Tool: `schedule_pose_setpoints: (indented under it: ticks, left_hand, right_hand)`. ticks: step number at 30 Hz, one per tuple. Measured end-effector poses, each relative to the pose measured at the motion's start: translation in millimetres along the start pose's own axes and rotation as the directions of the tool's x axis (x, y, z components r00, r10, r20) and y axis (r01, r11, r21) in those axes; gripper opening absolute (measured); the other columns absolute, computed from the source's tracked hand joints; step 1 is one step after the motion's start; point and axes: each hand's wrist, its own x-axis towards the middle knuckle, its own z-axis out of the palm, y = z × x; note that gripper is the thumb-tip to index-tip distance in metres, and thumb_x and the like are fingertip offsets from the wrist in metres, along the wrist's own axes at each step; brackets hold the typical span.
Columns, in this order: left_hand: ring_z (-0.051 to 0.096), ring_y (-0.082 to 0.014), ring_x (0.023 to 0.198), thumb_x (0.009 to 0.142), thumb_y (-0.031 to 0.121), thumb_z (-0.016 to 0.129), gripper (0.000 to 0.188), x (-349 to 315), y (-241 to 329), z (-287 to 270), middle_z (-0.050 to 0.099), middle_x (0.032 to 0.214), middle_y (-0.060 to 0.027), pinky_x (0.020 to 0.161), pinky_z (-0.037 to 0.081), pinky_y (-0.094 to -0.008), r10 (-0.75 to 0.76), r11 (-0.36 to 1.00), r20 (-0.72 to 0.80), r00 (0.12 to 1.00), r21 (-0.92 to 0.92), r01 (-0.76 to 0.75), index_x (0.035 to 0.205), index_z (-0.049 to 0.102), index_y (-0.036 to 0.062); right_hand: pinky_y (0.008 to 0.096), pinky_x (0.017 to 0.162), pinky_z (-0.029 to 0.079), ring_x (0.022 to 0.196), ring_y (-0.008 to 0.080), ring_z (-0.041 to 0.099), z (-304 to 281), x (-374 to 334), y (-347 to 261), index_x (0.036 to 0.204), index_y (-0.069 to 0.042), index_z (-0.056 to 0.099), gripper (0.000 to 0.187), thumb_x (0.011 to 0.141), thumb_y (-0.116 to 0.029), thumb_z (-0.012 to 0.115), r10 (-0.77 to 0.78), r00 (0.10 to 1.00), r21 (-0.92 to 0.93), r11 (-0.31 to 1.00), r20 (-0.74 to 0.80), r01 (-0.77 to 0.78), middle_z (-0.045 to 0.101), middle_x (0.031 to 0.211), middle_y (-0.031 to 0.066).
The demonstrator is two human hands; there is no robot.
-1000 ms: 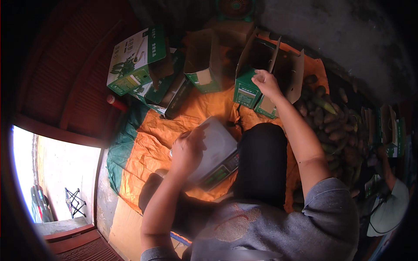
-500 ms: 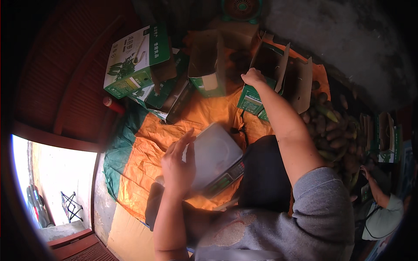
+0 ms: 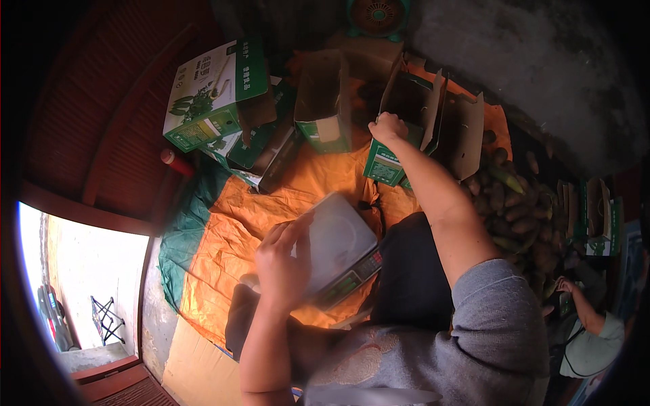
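Observation:
My right hand (image 3: 388,128) grips the near upper edge of an open green cardboard box (image 3: 383,164), which stands tall among other boxes. The box's inside is dark, and I cannot make out what it holds. Over the left part of a digital scale (image 3: 342,233) is my left hand (image 3: 281,264), open with fingers loosely stretched and nothing seen in it. The scale has a pale, bare platform and a lit display on its near side. It rests on a wrinkled orange tarp (image 3: 233,233). Whether my left hand touches the platform I cannot tell.
Another open box (image 3: 323,139) stands left of my right hand. A white-green box (image 3: 210,95) leans on others at far left. Brown root vegetables (image 3: 518,210) lie heaped at right. A co-worker (image 3: 592,331) sits at lower right. A fan (image 3: 377,15) stands at the back.
My right hand has shifted slightly left, and the box it grips has moved a little that way too. My left hand has moved slightly right over the scale, its fingers closer together.

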Motion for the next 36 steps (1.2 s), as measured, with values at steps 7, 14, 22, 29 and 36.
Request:
schedule_pose_setpoints:
  ticks: [7,14,22,29,36]
  left_hand:
    - [0.074,-0.0268,0.09,0.091,-0.004,0.064,0.02,3,-1,-4,0.075,0.098,-0.0149,0.08,0.057,-0.0344,0.008,1.0,-0.019,1.0,-0.001,-0.008,0.109,0.073,0.0005]
    - [0.073,-0.0276,0.087,0.09,-0.005,0.064,0.021,3,3,-13,0.075,0.094,-0.0148,0.078,0.056,-0.0342,0.038,0.999,-0.059,0.998,-0.02,-0.039,0.108,0.074,0.0016]
    - [0.073,-0.0287,0.084,0.089,-0.005,0.064,0.021,-1,3,-19,0.074,0.091,-0.0148,0.075,0.056,-0.0358,0.07,0.997,-0.079,0.994,-0.035,-0.073,0.107,0.073,0.002]
    - [0.074,-0.0302,0.088,0.09,-0.003,0.064,0.017,-5,0,-27,0.075,0.095,-0.015,0.077,0.057,-0.0365,0.086,0.993,-0.124,0.989,-0.072,-0.095,0.104,0.073,0.0012]
    - [0.074,-0.0294,0.093,0.091,-0.003,0.062,0.021,-18,-14,-35,0.076,0.103,-0.0143,0.083,0.057,-0.0361,0.105,0.994,-0.204,0.973,-0.021,-0.111,0.109,0.073,0.0013]
  right_hand:
    - [0.0428,0.106,0.045,0.129,0.0278,0.056,29,-18,-12,0.127,-0.007,0.066,0.055,0.086,-0.044,0.066,-0.03,0.999,-0.13,0.991,-0.042,0.024,0.062,0.136,0.0121]
    - [0.0465,0.1,0.051,0.119,0.0331,0.064,58,-6,10,0.111,-0.009,0.074,0.044,0.087,-0.044,0.064,-0.041,0.998,-0.174,0.984,0.037,0.047,0.07,0.121,0.0156]
    - [0.0473,0.092,0.056,0.112,0.0334,0.068,-46,0,-51,0.108,-0.01,0.075,0.027,0.097,-0.024,0.054,-0.115,0.983,-0.143,0.985,-0.143,0.095,0.073,0.113,0.0144]
    - [0.0453,0.098,0.055,0.121,0.0332,0.064,-170,-12,-90,0.121,-0.009,0.071,0.031,0.1,-0.015,0.048,-0.141,0.958,-0.273,0.959,-0.251,0.07,0.068,0.128,0.0122]
    - [0.0459,0.101,0.053,0.125,0.0371,0.061,-296,-69,-129,0.124,-0.008,0.069,0.035,0.093,-0.02,0.059,-0.273,0.904,-0.311,0.935,-0.329,0.169,0.065,0.133,0.016]
